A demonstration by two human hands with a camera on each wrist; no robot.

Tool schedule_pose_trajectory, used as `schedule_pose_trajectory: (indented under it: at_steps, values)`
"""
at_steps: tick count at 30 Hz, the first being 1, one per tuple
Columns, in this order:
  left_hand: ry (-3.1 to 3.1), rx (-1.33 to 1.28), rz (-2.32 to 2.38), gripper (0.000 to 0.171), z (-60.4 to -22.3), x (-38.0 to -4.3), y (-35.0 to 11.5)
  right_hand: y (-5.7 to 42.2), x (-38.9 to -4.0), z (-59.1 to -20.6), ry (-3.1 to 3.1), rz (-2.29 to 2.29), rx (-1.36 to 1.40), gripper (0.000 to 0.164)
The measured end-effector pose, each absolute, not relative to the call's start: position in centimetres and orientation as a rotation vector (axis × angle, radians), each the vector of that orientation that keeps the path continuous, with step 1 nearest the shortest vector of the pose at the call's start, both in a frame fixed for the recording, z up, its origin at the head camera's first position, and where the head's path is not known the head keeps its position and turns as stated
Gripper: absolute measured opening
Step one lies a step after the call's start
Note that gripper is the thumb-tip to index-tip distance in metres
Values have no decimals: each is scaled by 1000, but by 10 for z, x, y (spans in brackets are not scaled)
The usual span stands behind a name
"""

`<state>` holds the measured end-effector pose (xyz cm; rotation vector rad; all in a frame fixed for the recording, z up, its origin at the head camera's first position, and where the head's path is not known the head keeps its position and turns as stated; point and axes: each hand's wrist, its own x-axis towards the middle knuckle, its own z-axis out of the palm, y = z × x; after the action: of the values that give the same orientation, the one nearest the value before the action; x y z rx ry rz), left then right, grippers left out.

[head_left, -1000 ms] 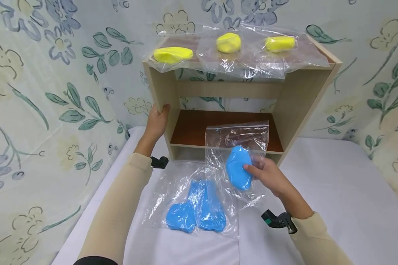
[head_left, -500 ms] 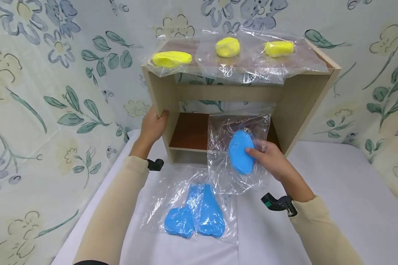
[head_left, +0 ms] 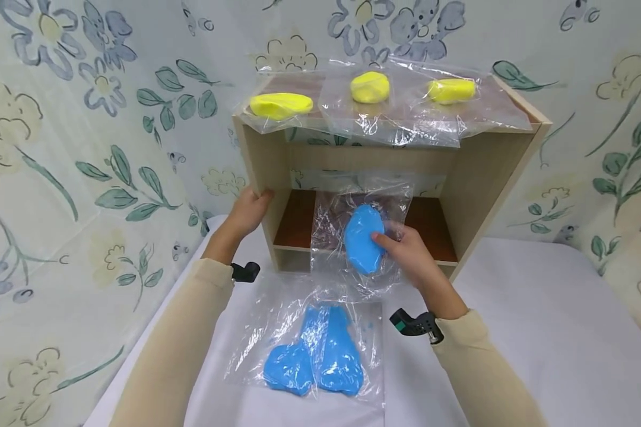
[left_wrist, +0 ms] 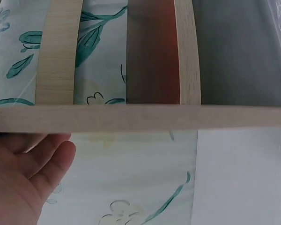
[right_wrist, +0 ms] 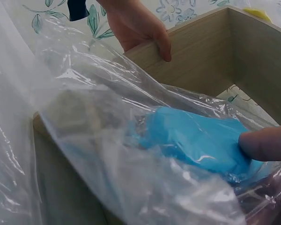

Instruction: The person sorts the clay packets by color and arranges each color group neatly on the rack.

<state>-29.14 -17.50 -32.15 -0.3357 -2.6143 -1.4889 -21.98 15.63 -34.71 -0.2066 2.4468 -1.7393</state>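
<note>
My right hand (head_left: 413, 252) pinches a clear plastic bag with a blue clay-like lump (head_left: 364, 239) inside, thumb on the near face, held up before the opening of a small wooden shelf (head_left: 488, 178). In the right wrist view the same blue lump (right_wrist: 196, 140) shows through the wrinkled bag (right_wrist: 98, 122), with the thumb (right_wrist: 267, 143) pressed on it. My left hand (head_left: 250, 210) grips the front edge of the shelf's left side panel. In the left wrist view that panel's edge (left_wrist: 140, 118) crosses above the fingers (left_wrist: 54, 161).
Bagged yellow lumps (head_left: 370, 88) lie along the shelf top. More bagged blue lumps (head_left: 336, 356) rest on the white-covered table (head_left: 534, 320) in front of the shelf. A brown lower board (head_left: 432, 228) spans the shelf's inside. Floral cloth (head_left: 112, 178) hangs behind.
My right hand has lifted the bagged blue lump and carried it left, in front of the shelf's middle. The left hand keeps its grip on the side panel.
</note>
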Motion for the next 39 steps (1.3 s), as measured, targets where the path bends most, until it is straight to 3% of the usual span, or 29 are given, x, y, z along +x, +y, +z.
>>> schedule_pose_trajectory:
  at_steps: [12, 20, 31, 39]
  values:
    - [-2529, -316, -1628, 50, -322, -288, -169, 133, -241, -351, 2506, -1691, -270, 46]
    - [-2525, -307, -1669, 52, -324, -289, -169, 124, -264, -354, 2571, -1587, -153, 51]
    - [-2489, -323, -1633, 50, -320, -292, -165, 98, -288, -365, 2457, -1771, 0, 51]
    - [-2484, -298, -1624, 50, -326, -290, -165, 76, -294, -370, 2429, -1866, -22, 53]
